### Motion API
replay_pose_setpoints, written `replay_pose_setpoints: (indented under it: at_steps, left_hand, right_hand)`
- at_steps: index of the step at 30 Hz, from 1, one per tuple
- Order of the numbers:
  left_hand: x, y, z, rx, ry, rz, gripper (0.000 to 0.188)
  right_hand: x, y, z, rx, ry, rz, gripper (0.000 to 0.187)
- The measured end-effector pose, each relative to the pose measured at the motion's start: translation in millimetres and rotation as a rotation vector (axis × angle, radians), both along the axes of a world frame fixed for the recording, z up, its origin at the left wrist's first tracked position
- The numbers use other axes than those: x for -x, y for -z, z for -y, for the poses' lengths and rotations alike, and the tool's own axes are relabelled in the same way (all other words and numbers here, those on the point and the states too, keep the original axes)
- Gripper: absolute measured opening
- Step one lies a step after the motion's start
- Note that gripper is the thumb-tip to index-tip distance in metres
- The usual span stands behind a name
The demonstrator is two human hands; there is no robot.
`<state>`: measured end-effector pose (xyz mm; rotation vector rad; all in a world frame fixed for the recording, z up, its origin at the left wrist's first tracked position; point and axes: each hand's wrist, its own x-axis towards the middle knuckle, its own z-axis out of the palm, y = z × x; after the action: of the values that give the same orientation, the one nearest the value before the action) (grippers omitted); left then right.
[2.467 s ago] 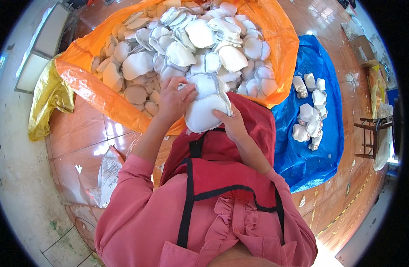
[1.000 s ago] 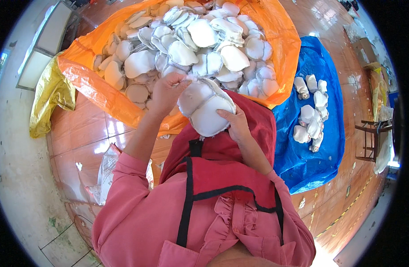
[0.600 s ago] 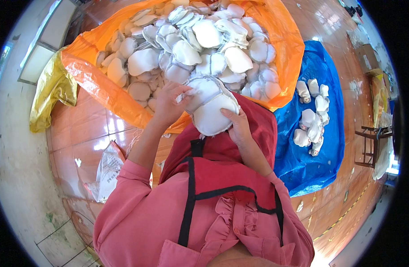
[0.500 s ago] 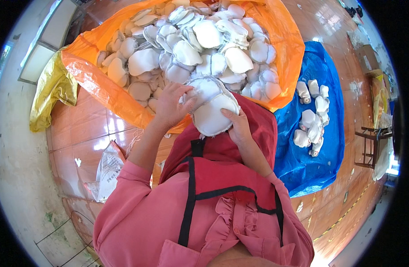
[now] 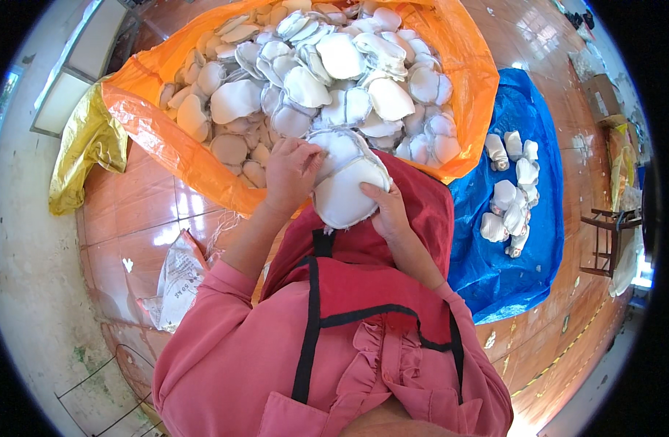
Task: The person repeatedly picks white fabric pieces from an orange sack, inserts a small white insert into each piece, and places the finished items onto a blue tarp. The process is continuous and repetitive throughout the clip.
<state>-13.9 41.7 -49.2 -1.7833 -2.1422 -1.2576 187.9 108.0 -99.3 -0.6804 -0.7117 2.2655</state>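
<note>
Above my lap is a white padded cloth piece (image 5: 346, 188), rounded, with a seam across it and a frayed grey edge. My right hand (image 5: 390, 210) grips its right side, thumb on top and the other fingers underneath, mostly hidden. At the piece's upper left edge, my left hand (image 5: 291, 171) is closed with its fingertips pinched together. Whatever they pinch, perhaps a thread, is too small to make out. Just beyond both hands lies a heap of similar white pieces (image 5: 305, 87) in a large orange sheet bag (image 5: 473, 73).
On the right, a blue sheet (image 5: 487, 255) bears several small white bundles (image 5: 515, 204). A yellow sheet (image 5: 90, 146) hangs at the left. A white sack (image 5: 180, 288) lies on the tiled floor, and a wooden stool (image 5: 608, 237) stands far right. Red apron cloth (image 5: 415, 189) covers my lap.
My left hand has drawn slightly left off the piece's surface, and its fingers have closed into a pinch. My right hand keeps its grip, with the piece almost in place.
</note>
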Motion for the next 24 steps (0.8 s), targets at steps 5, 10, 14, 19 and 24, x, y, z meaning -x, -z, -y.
replay_pose_setpoints:
  at_steps: [5,10,14,19,24]
  left_hand:
    - [-6.0,-14.7,7.1,-0.008,0.11,-0.206,0.014]
    - [-13.8,-29.2,9.7,0.037,0.152,-0.276,0.013]
    - [-8.8,-6.7,4.0,0.103,0.037,-0.064,0.02]
    - [-15.6,-7.6,1.3,0.085,-0.092,0.484,0.016]
    - [-12.6,-18.8,-0.4,0.019,-0.014,0.414,0.017]
  right_hand:
    - [-8.4,-3.8,-4.7,0.009,-0.075,-0.076,0.046]
    - [-10.1,-4.2,-2.5,-0.044,-0.135,-0.136,0.046]
    - [-9.3,0.0,-3.6,-0.055,-0.116,-0.09,0.05]
    - [-8.0,2.5,-3.9,-0.039,-0.074,-0.08,0.052]
    - [-10.5,1.5,-5.0,-0.03,-0.088,-0.086,0.051]
